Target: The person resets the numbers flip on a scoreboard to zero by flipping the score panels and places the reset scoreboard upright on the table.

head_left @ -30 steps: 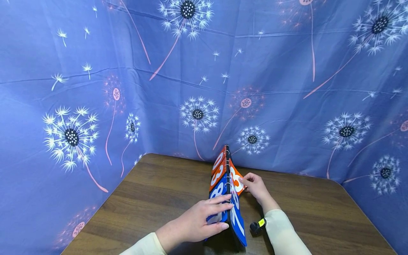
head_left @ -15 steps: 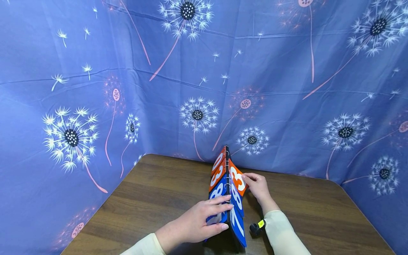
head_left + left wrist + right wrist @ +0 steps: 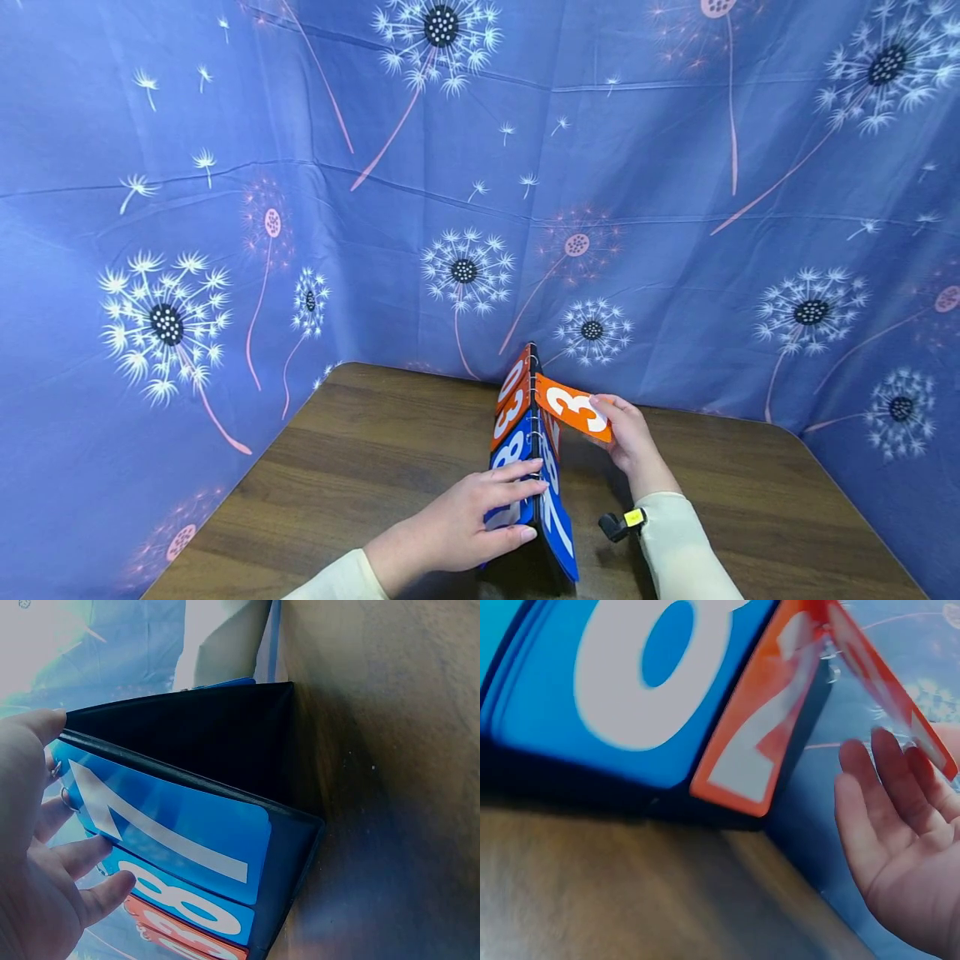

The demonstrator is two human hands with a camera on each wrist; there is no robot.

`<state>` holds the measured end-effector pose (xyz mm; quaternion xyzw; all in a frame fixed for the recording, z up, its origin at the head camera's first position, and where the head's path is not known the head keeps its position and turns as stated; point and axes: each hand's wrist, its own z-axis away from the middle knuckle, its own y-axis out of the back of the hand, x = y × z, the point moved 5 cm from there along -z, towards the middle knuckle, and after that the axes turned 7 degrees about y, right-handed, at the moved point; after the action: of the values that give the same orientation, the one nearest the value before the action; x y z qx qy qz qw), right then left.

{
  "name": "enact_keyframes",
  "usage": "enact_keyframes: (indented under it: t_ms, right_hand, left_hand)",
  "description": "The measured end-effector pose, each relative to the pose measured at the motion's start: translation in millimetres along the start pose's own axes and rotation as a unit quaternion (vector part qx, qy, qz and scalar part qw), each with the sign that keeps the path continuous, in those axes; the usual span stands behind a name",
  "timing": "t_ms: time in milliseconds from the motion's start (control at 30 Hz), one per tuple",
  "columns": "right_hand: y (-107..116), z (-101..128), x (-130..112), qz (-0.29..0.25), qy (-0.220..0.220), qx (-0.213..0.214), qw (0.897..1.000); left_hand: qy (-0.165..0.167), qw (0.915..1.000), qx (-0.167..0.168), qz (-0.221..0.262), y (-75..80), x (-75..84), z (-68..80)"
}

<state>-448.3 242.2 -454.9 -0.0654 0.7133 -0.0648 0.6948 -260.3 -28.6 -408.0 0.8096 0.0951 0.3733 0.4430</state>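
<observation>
Both hands work a tent-shaped flip scoreboard [image 3: 534, 467] standing on the wooden worktop [image 3: 375, 467], near its far edge. Left hand [image 3: 457, 525] lies flat against the near left face, fingers straight, steadying it. Right hand [image 3: 630, 437] pinches the orange "3" card [image 3: 573, 407]; half a second ago that card hung against the right face, and now it is swung up level on the rings, so a flip is under way. No containers are in view.
</observation>
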Motion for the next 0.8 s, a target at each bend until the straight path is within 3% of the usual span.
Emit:
enact_keyframes:
  t_ms: [133,233,367,467,533,700,800]
  right_hand:
    - [-1,6,-11,-0.086,-0.008,-0.04,0.996]
    - [-6,11,-24,-0.145,0.025,-0.082,0.986]
    - [-19,20,-45,-0.224,0.1,-0.183,0.952]
    - [-30,28,-57,-0.248,0.141,-0.236,0.929]
    - [-36,31,-62,-0.235,0.153,-0.236,0.93]
    - [-49,35,-64,-0.181,0.141,-0.165,0.959]
    - [-57,36,-63,-0.165,0.124,-0.136,0.969]
  left_hand:
    - [-0.02,0.9997,0.011,-0.009,0.0,0.6,0.0]
    - [-0.02,0.9997,0.01,-0.006,-0.1,0.1,-0.2]
    - [-0.016,0.9999,0.007,-0.002,0.3,0.2,-0.2]
    - [-0.014,0.9999,0.008,0.0,0.6,0.3,0.1]
    - [-0.016,0.9998,0.01,-0.002,0.8,0.2,0.2]
    - [-0.022,0.9997,0.011,-0.008,0.7,-0.2,-0.1]
    - [-0.022,0.9997,0.011,-0.008,0.9,0.2,-0.2]
